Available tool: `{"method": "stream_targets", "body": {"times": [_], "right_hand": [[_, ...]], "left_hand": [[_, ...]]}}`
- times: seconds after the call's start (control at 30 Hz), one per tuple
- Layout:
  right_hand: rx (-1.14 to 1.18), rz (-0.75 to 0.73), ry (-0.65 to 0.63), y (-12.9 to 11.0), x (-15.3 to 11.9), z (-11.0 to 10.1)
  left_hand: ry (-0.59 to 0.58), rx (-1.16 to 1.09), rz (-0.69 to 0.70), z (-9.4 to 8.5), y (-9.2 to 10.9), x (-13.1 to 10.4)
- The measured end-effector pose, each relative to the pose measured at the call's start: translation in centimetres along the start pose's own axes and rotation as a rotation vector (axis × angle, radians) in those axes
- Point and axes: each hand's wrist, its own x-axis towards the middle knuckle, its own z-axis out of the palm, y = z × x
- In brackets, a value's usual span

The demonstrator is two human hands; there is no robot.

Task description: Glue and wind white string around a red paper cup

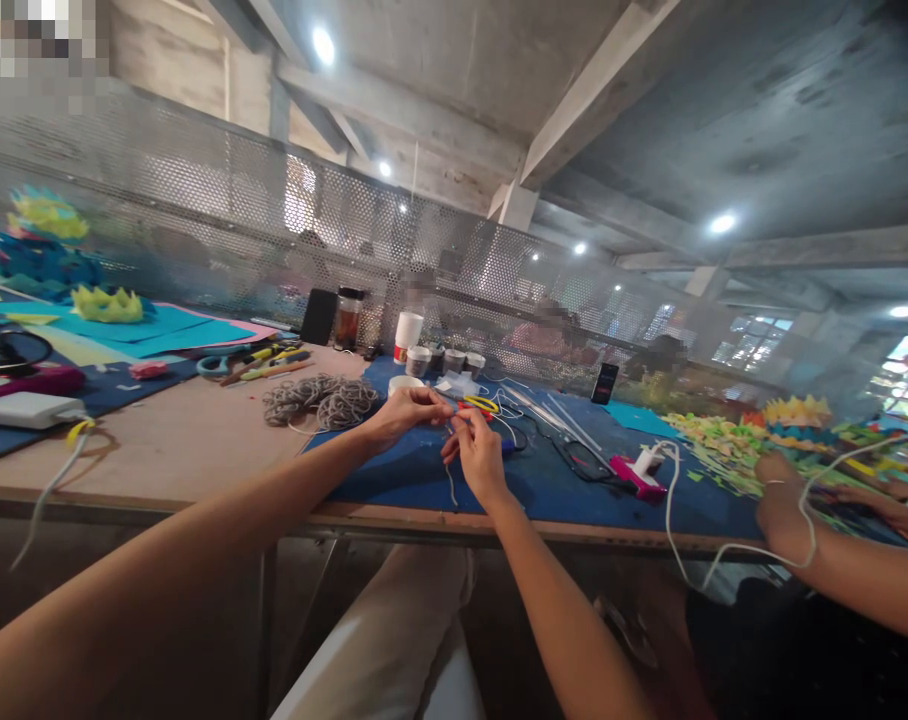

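Observation:
Near the middle of the head view, my left hand point(410, 415) and my right hand point(478, 450) meet above the blue mat point(379, 472). Both have their fingers pinched together, the fingertips almost touching. What lies between them is too small to name. A thin grey cord point(452, 485) hangs below my right hand. Just behind my left hand stands a white bowl point(406, 384). To its left lies a loose bundle of grey cord point(319, 401). A yellow ring-shaped thing point(482, 404) lies beyond my fingers.
Cups point(419, 360), a jar point(349, 320) and a dark phone point(605, 382) stand at the back. Pliers and scissors point(218, 365) lie left. A pink power strip point(638, 477) with a white cable is on the right, beside another person's arm point(836, 570) and paper scraps point(713, 445).

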Motion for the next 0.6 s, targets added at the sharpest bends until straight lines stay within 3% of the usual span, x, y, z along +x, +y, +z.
{"method": "stream_targets", "body": {"times": [0.33, 0.6], "right_hand": [[0.244, 0.109, -0.071, -0.68, 0.22, -0.23], [0.231, 0.123, -0.097, -0.76, 0.38, -0.66]], "left_hand": [[-0.018, -0.025, 0.013, 0.09, 0.14, -0.11], [-0.029, -0.029, -0.001, 0.14, 0.23, -0.12]]}}
